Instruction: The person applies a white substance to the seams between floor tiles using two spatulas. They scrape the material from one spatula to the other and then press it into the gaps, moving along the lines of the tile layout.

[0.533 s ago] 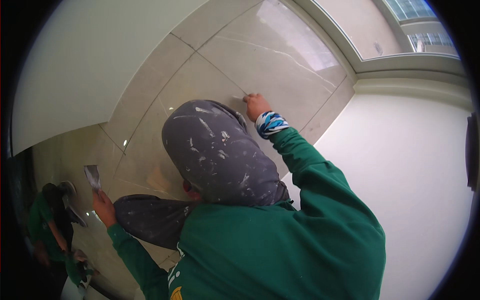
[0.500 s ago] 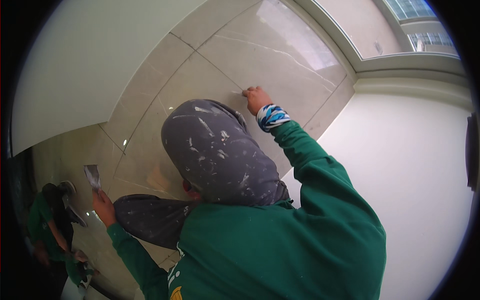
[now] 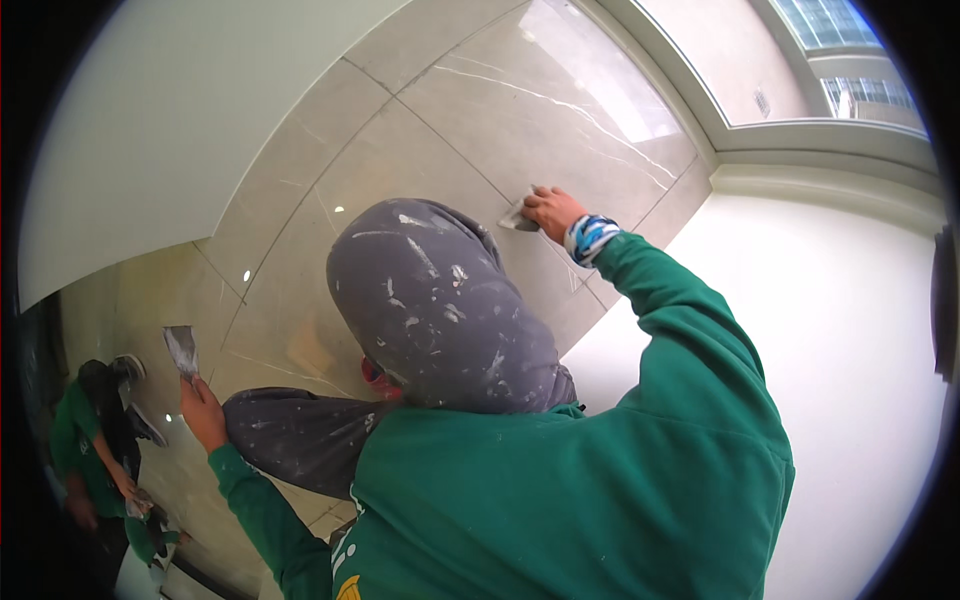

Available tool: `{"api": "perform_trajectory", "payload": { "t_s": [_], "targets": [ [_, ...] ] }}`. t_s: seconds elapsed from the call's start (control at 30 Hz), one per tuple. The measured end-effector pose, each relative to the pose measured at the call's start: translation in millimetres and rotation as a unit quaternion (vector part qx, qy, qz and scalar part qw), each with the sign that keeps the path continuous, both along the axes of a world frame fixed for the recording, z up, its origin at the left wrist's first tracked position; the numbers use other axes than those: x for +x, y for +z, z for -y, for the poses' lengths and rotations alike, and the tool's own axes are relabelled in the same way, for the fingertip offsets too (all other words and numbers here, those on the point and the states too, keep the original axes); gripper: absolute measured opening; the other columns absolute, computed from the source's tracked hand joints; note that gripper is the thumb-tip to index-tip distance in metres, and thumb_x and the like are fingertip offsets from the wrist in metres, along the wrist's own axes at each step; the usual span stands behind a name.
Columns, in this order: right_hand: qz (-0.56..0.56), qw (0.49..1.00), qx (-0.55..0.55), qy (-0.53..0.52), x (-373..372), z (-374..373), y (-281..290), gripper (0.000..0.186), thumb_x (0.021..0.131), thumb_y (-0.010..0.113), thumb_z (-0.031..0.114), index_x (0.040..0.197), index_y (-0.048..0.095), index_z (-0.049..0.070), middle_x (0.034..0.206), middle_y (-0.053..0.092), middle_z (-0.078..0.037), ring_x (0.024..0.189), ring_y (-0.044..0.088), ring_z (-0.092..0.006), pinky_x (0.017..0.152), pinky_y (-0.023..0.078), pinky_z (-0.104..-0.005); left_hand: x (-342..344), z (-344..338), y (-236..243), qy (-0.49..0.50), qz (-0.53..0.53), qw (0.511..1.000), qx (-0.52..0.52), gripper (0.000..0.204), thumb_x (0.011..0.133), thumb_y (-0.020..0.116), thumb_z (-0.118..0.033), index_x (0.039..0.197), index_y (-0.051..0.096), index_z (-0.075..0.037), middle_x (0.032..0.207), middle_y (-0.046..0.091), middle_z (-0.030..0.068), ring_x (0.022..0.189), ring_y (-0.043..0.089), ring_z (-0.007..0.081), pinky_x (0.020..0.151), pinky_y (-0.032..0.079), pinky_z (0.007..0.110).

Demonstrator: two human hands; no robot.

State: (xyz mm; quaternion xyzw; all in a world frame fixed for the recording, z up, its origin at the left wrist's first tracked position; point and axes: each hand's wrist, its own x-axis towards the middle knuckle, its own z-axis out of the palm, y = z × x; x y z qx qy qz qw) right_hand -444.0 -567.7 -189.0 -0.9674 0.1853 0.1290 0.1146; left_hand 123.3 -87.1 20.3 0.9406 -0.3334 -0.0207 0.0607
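My right hand (image 3: pixel 556 212), in a green sleeve with a blue and white wristband, is closed around a flat grey scraper (image 3: pixel 518 216). Its blade rests on the tiled floor (image 3: pixel 430 170), at a dark joint between two tiles; the fingers cover its upper part. On the other side of my bent knees, my left hand (image 3: pixel 205 415) grips a putty knife (image 3: pixel 181 348) by the handle. That blade points up and away from me, smeared with whitish paste, and is held off the floor.
My paint-spotted grey knees (image 3: pixel 430 300) fill the middle. A white wall (image 3: pixel 780 330) stands to the right, a window frame (image 3: pixel 810 135) at the far right. A white panel (image 3: pixel 180 130) covers the upper left. Another person in green (image 3: pixel 85 440) is bent over at the lower left.
My right hand has moved to the right and slightly nearer along the tile joint, and its scraper now shows plainly. My left hand with the putty knife has barely shifted.
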Motion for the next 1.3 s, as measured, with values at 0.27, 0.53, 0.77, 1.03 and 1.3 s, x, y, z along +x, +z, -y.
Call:
{"api": "perform_trajectory", "payload": {
  "t_s": [0.27,0.53,0.77,1.03,1.3],
  "targets": [
    [-0.003,0.975,0.096,-0.203,-21,-13,40,0.039,0.089,0.058,-0.002,0.118,0.077,0.016,0.119,0.074,-0.009,0.110,0.067,-0.0272,0.100,0.051,-0.0407,-45,63,28,0.031,-0.179,0.969,-0.166,0.029,0.108,0.051,-0.025,0.112,0.062,0.002,0.082,0.066,0.0140,0.063,0.063,0.0231,0.060,0.050,0.034],
    [0.536,0.582,0.562,-0.240,132,-19,237,0.034,0.098,0.059,-0.005,0.132,0.062,-0.007,0.119,0.072,-0.013,0.107,0.070,-0.0223,0.101,0.052,-0.0367,-158,183,134,0.032,-0.660,0.656,-0.365,0.030,0.107,0.049,-0.027,0.119,0.058,-0.001,0.074,0.063,0.0125,0.047,0.054,0.0159,0.043,0.045,0.028],
    [0.549,0.730,0.405,0.045,201,-50,331,0.056,0.092,0.046,-0.022,0.143,0.056,-0.001,0.134,0.067,-0.019,0.124,0.066,-0.0305,0.107,0.049,-0.0394,-189,208,161,-0.040,-0.732,0.582,-0.352,0.031,0.107,0.050,-0.024,0.123,0.058,0.001,0.076,0.065,0.0138,0.050,0.055,0.0159,0.050,0.048,0.028],
    [0.411,0.744,0.475,-0.229,202,-40,313,0.040,0.102,0.061,0.004,0.140,0.054,-0.006,0.130,0.067,-0.019,0.110,0.071,-0.0304,0.098,0.057,-0.0416,-197,203,167,-0.141,-0.492,0.757,-0.406,0.022,0.106,0.053,-0.014,0.119,0.062,0.000,0.078,0.065,0.0106,0.054,0.055,0.0141,0.053,0.046,0.028],
    [0.377,0.284,0.848,-0.240,176,-80,343,0.030,0.105,0.050,0.016,0.120,0.061,-0.007,0.104,0.073,-0.019,0.085,0.070,-0.0278,0.067,0.054,-0.0408,-193,232,119,-0.353,0.023,0.902,-0.246,0.053,0.093,0.061,-0.002,0.146,0.057,-0.010,0.093,0.063,0.0138,0.068,0.060,0.0308,0.061,0.049,0.039]
  ]
}}
